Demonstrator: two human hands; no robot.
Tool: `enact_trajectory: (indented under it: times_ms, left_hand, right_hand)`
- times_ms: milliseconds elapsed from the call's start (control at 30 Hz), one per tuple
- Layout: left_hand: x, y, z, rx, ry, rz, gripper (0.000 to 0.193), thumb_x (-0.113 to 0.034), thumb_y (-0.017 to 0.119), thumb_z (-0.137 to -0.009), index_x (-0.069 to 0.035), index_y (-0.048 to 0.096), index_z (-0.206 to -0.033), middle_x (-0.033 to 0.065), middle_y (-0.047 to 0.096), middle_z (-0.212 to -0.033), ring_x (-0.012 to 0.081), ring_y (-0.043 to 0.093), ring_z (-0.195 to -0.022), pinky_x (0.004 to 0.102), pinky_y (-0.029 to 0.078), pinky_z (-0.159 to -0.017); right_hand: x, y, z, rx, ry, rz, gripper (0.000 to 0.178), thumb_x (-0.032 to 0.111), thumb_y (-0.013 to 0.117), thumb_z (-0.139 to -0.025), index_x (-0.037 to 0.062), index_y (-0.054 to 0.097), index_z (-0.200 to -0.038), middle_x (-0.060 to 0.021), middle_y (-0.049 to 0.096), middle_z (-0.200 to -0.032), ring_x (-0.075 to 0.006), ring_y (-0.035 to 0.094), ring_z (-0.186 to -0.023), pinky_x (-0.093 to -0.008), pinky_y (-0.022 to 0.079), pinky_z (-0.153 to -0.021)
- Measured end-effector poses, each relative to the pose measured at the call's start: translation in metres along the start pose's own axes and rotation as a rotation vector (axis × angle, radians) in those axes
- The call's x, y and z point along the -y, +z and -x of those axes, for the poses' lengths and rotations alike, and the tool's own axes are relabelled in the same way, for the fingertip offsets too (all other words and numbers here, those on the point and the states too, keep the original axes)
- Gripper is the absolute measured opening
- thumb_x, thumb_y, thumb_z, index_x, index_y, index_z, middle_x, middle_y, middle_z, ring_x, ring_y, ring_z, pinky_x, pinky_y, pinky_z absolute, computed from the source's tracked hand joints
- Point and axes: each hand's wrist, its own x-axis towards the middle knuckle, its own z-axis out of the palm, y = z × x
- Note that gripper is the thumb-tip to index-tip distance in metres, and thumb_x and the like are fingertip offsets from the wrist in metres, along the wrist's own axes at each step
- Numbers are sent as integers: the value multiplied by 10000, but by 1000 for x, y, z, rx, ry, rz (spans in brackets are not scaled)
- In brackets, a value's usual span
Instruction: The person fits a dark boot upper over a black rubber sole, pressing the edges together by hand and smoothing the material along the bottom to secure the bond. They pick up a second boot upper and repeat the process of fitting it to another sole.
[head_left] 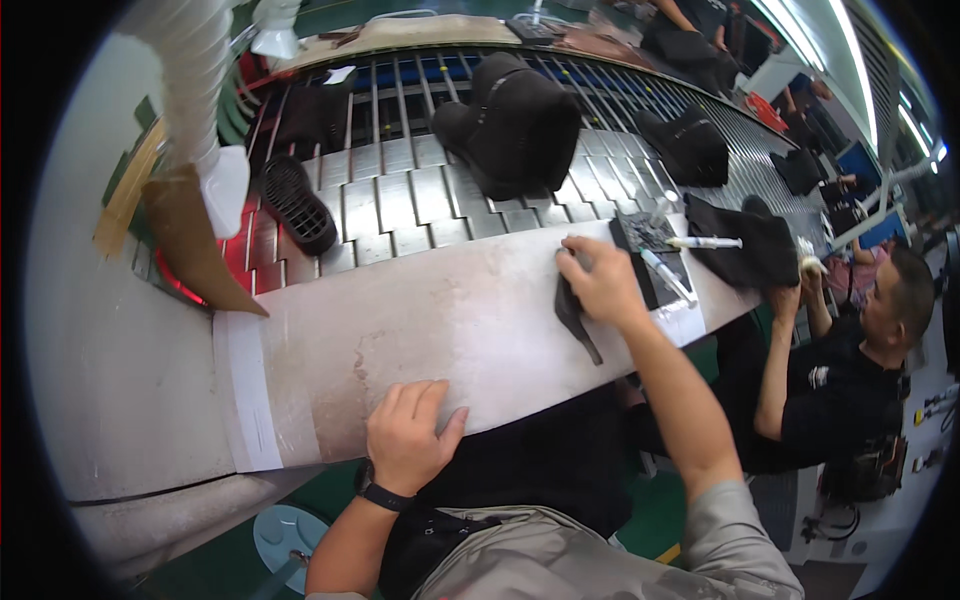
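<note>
My left hand [408, 432] lies flat on the near edge of the pale worktop [400, 310], fingers stretched and thumb apart, holding nothing. Further right, my right hand [605, 283] is closed over a dark object [574, 322] with a narrow tapering tail, too covered to name its kind. Right beside that hand sits a black tray [632, 238] of small dark bits. Two syringes lie at it: one [705, 242] points right, and another [668, 277] slants toward the near edge. A small clear bottle [662, 205] stands at the tray's far side.
Beyond the worktop, a metal slatted conveyor [400, 200] carries a tall black boot [515, 130], another boot [690, 145] and a black sole [298, 205]. A white flexible duct [185, 80] and brown cardboard [195, 240] stand left. A co-worker [840, 370] handles a black boot [745, 240] at right.
</note>
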Motion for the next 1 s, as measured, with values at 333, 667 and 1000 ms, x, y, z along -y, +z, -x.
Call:
enact_trajectory:
  times_ms: [333, 667, 1000]
  left_hand:
    - [-8, 19, 1, -27, -12, -88, 283, -86, 804, -860, -18, 704, -1116, 148, 680, -978, 329, 650, -878, 425, 539, -793]
    - [-48, 15, 7, 150, -229, 416, 270, -23, 712, -960, 10, 712, -1228, 167, 742, -1105, 269, 738, -935, 381, 583, -842]
    - [-211, -74, -81, 357, 371, 741, 64, -81, 786, -891, -19, 797, -902, 133, 819, -1048, 270, 788, -841, 359, 608, -674]
  right_hand:
    - [-26, 2, 58, -341, -306, 24, 202, 204, 765, -890, 11, 730, -838, -175, 772, -1030, -374, 731, -1103, -505, 515, -970]
    - [-25, 4, 64, -349, -320, -112, 205, 203, 757, -887, 33, 697, -789, -148, 742, -913, -358, 718, -955, -499, 504, -910]
    - [-35, -4, 61, -279, -266, -97, 136, 175, 789, -906, 49, 805, -953, -128, 813, -1056, -326, 742, -1070, -454, 493, -1006]
